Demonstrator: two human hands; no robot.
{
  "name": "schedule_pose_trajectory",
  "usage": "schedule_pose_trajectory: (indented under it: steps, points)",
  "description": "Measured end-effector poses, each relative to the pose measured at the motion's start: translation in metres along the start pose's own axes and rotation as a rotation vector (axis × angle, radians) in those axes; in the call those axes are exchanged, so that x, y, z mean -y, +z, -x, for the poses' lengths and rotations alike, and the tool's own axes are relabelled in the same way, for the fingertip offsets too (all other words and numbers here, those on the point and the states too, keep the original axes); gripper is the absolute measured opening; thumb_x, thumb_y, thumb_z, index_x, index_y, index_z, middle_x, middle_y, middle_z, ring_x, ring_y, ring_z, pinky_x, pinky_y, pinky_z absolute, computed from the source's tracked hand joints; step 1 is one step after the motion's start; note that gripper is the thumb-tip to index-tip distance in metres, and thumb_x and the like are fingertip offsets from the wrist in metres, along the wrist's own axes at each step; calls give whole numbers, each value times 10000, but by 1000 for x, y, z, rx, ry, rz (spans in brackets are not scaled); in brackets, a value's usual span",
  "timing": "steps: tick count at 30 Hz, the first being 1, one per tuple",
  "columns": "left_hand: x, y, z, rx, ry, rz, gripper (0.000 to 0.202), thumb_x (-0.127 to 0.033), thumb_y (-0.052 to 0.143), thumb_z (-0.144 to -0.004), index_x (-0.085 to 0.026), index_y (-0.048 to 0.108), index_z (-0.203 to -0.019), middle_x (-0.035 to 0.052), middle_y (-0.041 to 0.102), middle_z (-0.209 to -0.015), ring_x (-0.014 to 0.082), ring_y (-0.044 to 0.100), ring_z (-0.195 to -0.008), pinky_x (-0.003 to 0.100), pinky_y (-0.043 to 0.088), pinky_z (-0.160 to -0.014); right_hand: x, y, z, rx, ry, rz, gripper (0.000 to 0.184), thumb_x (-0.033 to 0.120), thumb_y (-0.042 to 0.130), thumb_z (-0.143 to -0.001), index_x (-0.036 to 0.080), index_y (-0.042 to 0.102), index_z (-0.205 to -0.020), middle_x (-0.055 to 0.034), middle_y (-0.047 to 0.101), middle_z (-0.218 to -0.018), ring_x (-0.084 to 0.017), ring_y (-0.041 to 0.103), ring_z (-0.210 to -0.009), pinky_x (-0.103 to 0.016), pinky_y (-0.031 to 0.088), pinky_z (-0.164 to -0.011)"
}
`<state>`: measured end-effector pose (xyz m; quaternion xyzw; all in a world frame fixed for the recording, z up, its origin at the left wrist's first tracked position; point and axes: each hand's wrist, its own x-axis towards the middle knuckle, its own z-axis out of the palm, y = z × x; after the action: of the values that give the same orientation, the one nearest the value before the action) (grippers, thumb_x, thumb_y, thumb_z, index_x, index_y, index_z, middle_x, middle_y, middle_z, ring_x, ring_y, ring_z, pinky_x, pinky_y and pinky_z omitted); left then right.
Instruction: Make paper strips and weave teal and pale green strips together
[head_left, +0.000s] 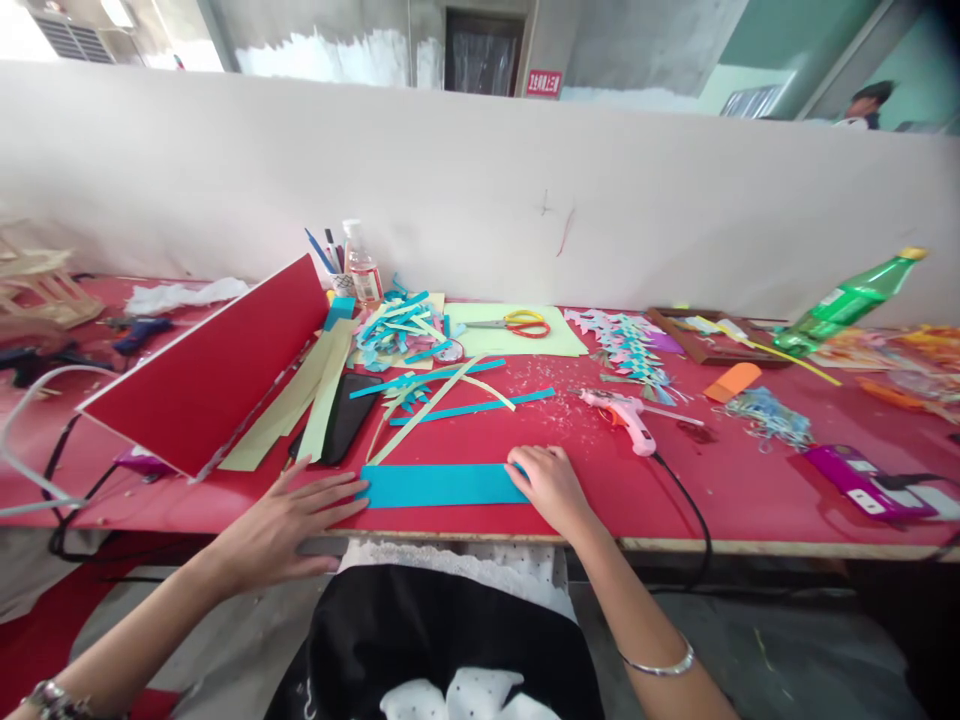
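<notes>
A wide blue paper strip (442, 486) lies flat along the front edge of the red table. My left hand (289, 525) is open, its fingers stretched out and the fingertips at the strip's left end. My right hand (549, 488) has its fingers bent and closed on the strip's right end. Just behind the wide strip lie narrow blue paper strips (491, 407) and pale yellow paper strips (427, 408). To the right of my right hand rests a pink glue gun (622, 415), its black cord running over the table edge.
Scissors (517, 323) lie on pale green paper (555, 341) at the back. A red board (225, 370) leans on the left, beside a black case (349, 420). A green bottle (847, 305) tilts at the right, behind a purple power strip (862, 485). Paper scraps (397, 330) are heaped centrally.
</notes>
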<state>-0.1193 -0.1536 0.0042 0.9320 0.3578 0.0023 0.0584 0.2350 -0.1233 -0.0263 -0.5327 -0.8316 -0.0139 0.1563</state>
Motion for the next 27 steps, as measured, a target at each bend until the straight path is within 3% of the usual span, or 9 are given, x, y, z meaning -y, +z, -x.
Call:
schedule_pose_trajectory:
  steps: [3, 5, 8, 12, 18, 21, 24, 27]
  points:
    - [-15, 1, -13, -204, -51, -72, 279, -379, 443, -795, -333, 565, -1042, -2, 611, -1052, 178, 524, -1003, 396, 240, -981, -1, 2, 0, -15, -8, -3, 159, 238, 384, -850, 179, 479, -737, -9, 587, -705, -139, 530, -715, -258, 246, -673]
    - [-37, 5, -35, -296, -40, -99, 270, -350, 418, -811, -284, 588, -1012, 21, 610, -1032, 173, 521, -989, 362, 291, -952, -1, 3, 0, -24, -3, -1, 155, 240, 393, -846, 178, 478, -731, -8, 586, -701, -141, 530, -710, -259, 248, -671]
    - [-75, 14, -79, -226, 41, -69, 465, -453, 366, -813, -272, 382, -1241, 41, 404, -1297, 216, 354, -1179, 412, 222, -992, 0, 3, 0, -29, 6, -9, 139, 232, 398, -844, 182, 483, -746, -5, 592, -713, -141, 535, -723, -256, 253, -672]
    - [-103, 24, -114, -139, 87, 12, 632, -581, 300, -776, -271, 210, -1319, 20, 271, -1376, 244, 218, -1252, 486, 92, -1013, 1, 2, 0, -32, 15, -4, 121, 219, 407, -840, 184, 488, -757, -3, 599, -722, -137, 542, -729, -256, 262, -677]
    - [-90, 24, -97, -47, -10, 35, 652, -570, 352, -759, -321, 138, -1323, -4, 229, -1390, 265, 183, -1262, 561, 83, -974, -1, 2, 0, -41, 14, 20, 140, 233, 403, -844, 179, 492, -750, -8, 594, -710, -137, 541, -710, -272, 292, -689]
    - [-84, 23, -86, -38, -66, 14, 652, -570, 365, -752, -333, 148, -1319, -3, 216, -1394, 292, 166, -1262, 583, 113, -950, 5, -3, 0, -89, 6, 113, 128, 225, 413, -837, 176, 523, -795, -37, 599, -770, -163, 535, -765, -333, 302, -789]
    - [-84, 25, -84, -52, -77, -13, 681, -602, 368, -730, -329, 163, -1319, 8, 212, -1396, 313, 167, -1256, 582, 124, -947, 20, -8, 6, -152, -83, 173, 179, 200, 414, -830, 184, 538, -959, -67, 591, -951, -193, 513, -884, -411, 236, -918]
    - [-86, 29, -87, -74, -102, -40, 719, -630, 364, -710, -322, 151, -1323, 15, 195, -1401, 325, 172, -1250, 596, 122, -937, 39, -7, 19, -135, -207, 89, 251, 231, 402, -838, 195, 527, -1053, -58, 574, -1043, -189, 493, -945, -376, 267, -933]
